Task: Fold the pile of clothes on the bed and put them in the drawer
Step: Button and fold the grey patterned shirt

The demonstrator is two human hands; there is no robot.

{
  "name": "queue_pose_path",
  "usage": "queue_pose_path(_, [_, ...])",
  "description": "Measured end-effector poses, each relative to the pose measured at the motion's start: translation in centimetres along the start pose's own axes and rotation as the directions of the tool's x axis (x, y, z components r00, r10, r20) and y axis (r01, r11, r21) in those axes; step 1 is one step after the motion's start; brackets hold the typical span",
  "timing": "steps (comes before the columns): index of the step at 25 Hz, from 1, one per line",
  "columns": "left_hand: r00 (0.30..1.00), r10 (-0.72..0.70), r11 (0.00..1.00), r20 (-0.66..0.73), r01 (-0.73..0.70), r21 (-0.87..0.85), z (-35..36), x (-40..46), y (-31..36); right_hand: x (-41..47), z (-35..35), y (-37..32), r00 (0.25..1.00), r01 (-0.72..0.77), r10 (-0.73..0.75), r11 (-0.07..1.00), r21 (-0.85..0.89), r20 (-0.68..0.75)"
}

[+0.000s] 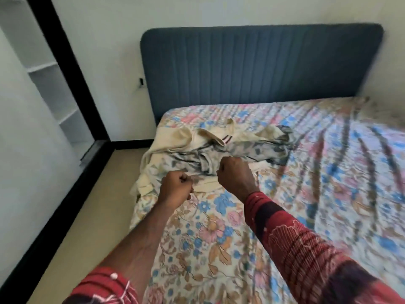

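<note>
Nothing was folded yet: the rumpled pile of cream and grey-patterned clothes lay on the floral-sheeted bed. Left hand and right hand were clenched at its near edge; whether they grasped cloth was unclear.

The right side of the bed is smeared by motion blur, so the bedspread's pattern there cannot be read, and the picture's right and bottom edges cut the bed off. The left hand and right hand are seen from behind; their curled fingers are hidden, so whether they pinch cloth cannot be told. The pile of clothes is crumpled; how many garments it holds is unclear. The shelves are cut off at the left edge.
</note>
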State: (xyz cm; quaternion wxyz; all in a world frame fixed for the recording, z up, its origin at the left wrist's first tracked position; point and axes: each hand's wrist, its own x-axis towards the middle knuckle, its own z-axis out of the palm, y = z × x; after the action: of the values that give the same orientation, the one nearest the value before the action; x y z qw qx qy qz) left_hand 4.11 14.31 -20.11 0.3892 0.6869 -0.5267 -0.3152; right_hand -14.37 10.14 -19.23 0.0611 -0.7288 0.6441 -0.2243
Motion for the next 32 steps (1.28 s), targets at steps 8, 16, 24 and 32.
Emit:
queue_pose_path(8, [0.997,-0.052,0.998,-0.057,0.050,-0.032,-1.6,11.6,-1.7,15.9,5.9,-2.5,0.999,-0.031,0.032,0.998,-0.048,0.015])
queue_pose_path(16, [0.998,-0.066,0.997,0.014,0.067,-0.038,1.3,16.1,-3.6,22.0,9.7,2.0,0.994,-0.083,0.083,0.997,0.011,-0.074])
queue_pose_path(24, [0.994,-0.054,0.998,0.096,0.050,0.037,3.8,14.7,-2.9,15.7,11.0,2.9,0.979,0.002,-0.015,0.998,0.067,0.202])
queue_pose_path(32, [0.873,0.275,0.957,0.403,-0.287,-0.030,6.0,4.7,-2.4,-2.6,4.4,4.1,0.966,0.042,-0.203,0.731,0.681,0.159])
